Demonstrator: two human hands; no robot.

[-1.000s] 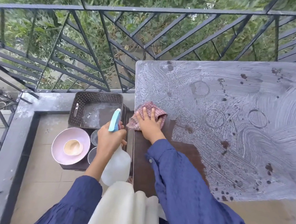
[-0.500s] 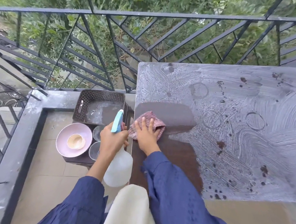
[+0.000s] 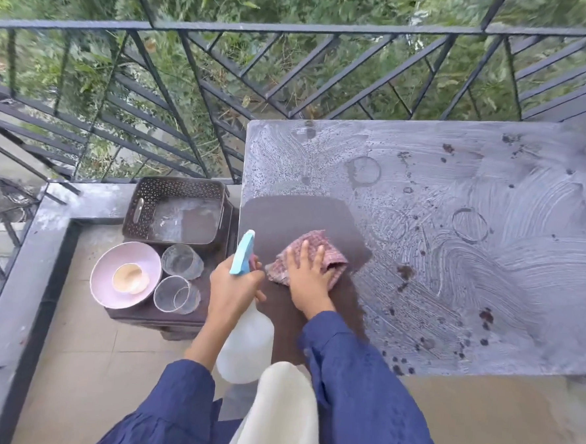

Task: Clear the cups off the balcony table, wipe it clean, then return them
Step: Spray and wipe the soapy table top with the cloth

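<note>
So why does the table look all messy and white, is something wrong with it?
The table is coated in streaky white film with ring marks and dark spots. Only the patch around the checked cloth under the right hand is wiped dark. The left hand holds the spray bottle.

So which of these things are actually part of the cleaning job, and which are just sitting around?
Part of the job: checked cloth under the right hand; spray bottle in the left hand; dusty table; two glasses set aside.

Just there: pink bowl, perforated basket, railing.
</note>
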